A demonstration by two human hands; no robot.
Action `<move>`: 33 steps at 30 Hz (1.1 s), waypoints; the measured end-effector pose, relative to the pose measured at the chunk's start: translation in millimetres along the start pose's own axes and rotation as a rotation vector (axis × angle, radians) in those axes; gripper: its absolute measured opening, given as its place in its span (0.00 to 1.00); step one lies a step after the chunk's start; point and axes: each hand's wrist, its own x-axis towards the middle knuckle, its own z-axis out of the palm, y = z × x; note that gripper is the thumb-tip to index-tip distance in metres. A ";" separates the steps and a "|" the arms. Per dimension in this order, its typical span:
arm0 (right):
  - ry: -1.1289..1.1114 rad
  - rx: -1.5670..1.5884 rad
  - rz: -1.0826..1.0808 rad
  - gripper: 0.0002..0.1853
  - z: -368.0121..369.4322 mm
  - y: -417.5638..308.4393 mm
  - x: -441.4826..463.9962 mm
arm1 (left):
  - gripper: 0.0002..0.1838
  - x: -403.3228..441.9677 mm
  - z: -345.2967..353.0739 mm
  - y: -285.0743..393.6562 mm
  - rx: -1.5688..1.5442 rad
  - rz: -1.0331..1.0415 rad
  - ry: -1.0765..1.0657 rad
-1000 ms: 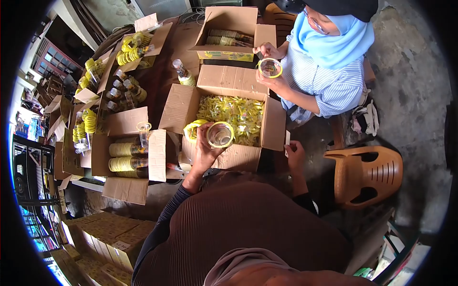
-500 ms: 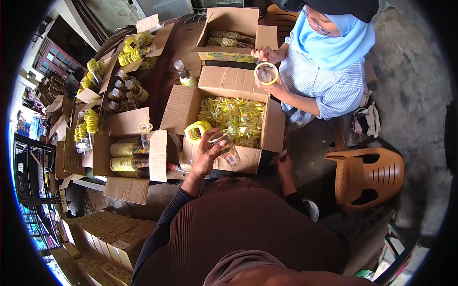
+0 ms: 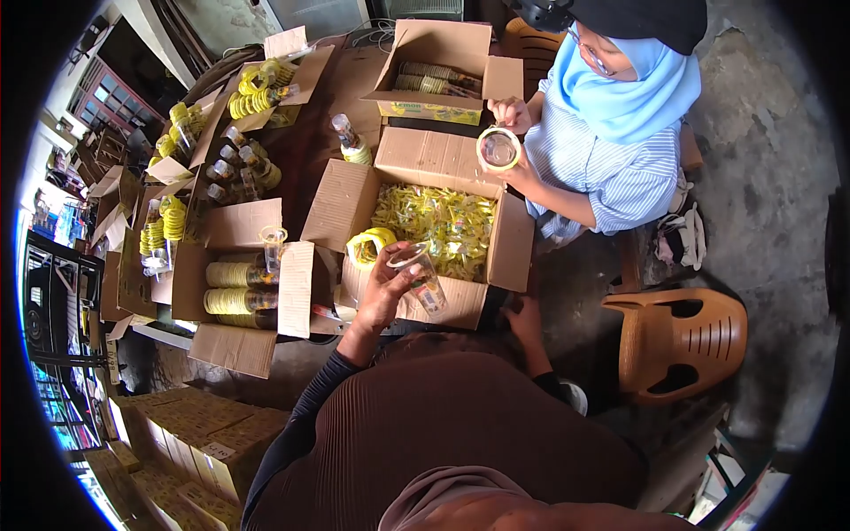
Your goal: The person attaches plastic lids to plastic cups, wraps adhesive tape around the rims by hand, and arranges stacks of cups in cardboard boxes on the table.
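My left hand [image 3: 382,292] is wrapped round a clear plastic cup [image 3: 428,290] with a printed side, tilted over the near edge of an open cardboard box [image 3: 436,155]. Many small yellow-and-clear packets [image 3: 434,221] fill that box. Beside my left fingers, yellow rings [image 3: 370,246] lie at the box's near left corner. My right hand [image 3: 526,320] is low by the box's near right corner, its fingertips in shadow; whether they hold anything cannot be made out.
Across the box, a co-worker [image 3: 602,168] holds a yellow-rimmed clear cup [image 3: 498,150]. Another carton [image 3: 434,106] at the back and one on the left [image 3: 235,350] hold stacked yellow-rimmed cups. An orange plastic chair [image 3: 682,341] stands at the right.
My right hand has shifted slightly down; the small pale item seen at its fingers before no longer shows. My left hand keeps the cup in nearly the same place. The co-worker's cup has turned slightly.
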 end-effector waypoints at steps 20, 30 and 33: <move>-0.435 0.967 -0.437 0.08 -62.8 -184.6 18.7 | 0.42 7.1 12.2 11.3 1.057 0.643 -0.082; -0.531 0.946 -0.391 0.07 -56.8 -172.7 1.4 | 0.40 -9.5 6.8 -2.8 0.657 0.199 -0.241; -0.372 0.863 -0.388 0.04 -53.4 -174.5 -2.6 | 0.39 -12.3 -2.3 -12.0 0.422 0.049 -0.326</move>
